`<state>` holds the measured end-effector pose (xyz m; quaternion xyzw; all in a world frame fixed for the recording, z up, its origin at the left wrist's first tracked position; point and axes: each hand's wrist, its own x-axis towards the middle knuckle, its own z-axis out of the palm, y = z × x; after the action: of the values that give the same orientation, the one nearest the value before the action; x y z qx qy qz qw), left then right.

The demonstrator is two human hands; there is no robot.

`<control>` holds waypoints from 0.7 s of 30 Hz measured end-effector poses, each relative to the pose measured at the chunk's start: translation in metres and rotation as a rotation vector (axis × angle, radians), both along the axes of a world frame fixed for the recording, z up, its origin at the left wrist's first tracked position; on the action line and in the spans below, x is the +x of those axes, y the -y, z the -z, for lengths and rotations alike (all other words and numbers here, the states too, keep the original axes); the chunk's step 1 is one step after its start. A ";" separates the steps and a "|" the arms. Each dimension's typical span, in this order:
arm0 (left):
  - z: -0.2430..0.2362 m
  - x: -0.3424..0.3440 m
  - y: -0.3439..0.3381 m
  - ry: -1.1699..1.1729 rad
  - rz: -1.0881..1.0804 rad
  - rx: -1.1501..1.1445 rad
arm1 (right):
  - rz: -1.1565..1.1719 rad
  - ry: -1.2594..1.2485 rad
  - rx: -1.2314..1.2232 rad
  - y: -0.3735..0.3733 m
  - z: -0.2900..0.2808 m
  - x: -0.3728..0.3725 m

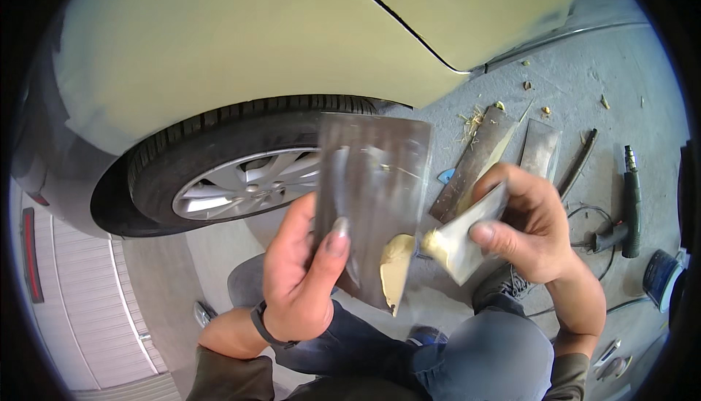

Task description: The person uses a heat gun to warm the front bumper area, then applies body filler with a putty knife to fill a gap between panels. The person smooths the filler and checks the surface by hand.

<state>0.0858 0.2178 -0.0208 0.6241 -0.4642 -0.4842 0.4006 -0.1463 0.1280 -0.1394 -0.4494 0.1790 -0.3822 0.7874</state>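
My left hand (303,280) grips a wide, flat metal putty spreader (372,182), thumb on its face. A lump of pale yellow putty (396,266) lies near that spreader's lower right corner, with faint smears higher up. In my right hand (537,237) is a smaller metal putty knife (469,244), pinched between thumb and fingers. Its left edge carries yellow putty and is close beside the wide spreader; I cannot tell whether they touch. Beyond both hands stands a car body panel (241,43) coated in pale yellow.
A car wheel (252,186) sits behind my left hand. On the grey floor lie metal spreader plates (478,153), a dark rod (579,162), a heat-gun-shaped tool (631,207) with a cable, and yellow crumbs. My knees are under my hands.
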 end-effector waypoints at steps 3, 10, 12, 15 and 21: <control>0.003 0.001 0.003 -0.182 -0.035 0.095 | -0.092 -0.124 0.051 -0.005 -0.002 0.000; 0.008 -0.011 0.002 -0.159 -0.078 0.089 | 0.725 -0.301 -1.262 -0.019 -0.016 0.006; 0.007 -0.017 0.000 -0.190 -0.140 0.103 | 0.710 -0.350 -1.440 -0.025 -0.014 0.017; 0.004 -0.015 -0.001 -0.188 -0.158 0.049 | 0.717 -0.392 -1.370 -0.024 -0.002 0.018; 0.012 -0.007 -0.005 0.240 -0.015 -0.330 | 0.648 -0.494 -1.304 -0.015 0.010 -0.011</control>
<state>0.0787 0.2226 -0.0331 0.6068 -0.5768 -0.3208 0.4429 -0.1573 0.1428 -0.1493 -0.8203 0.2108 -0.5103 0.1488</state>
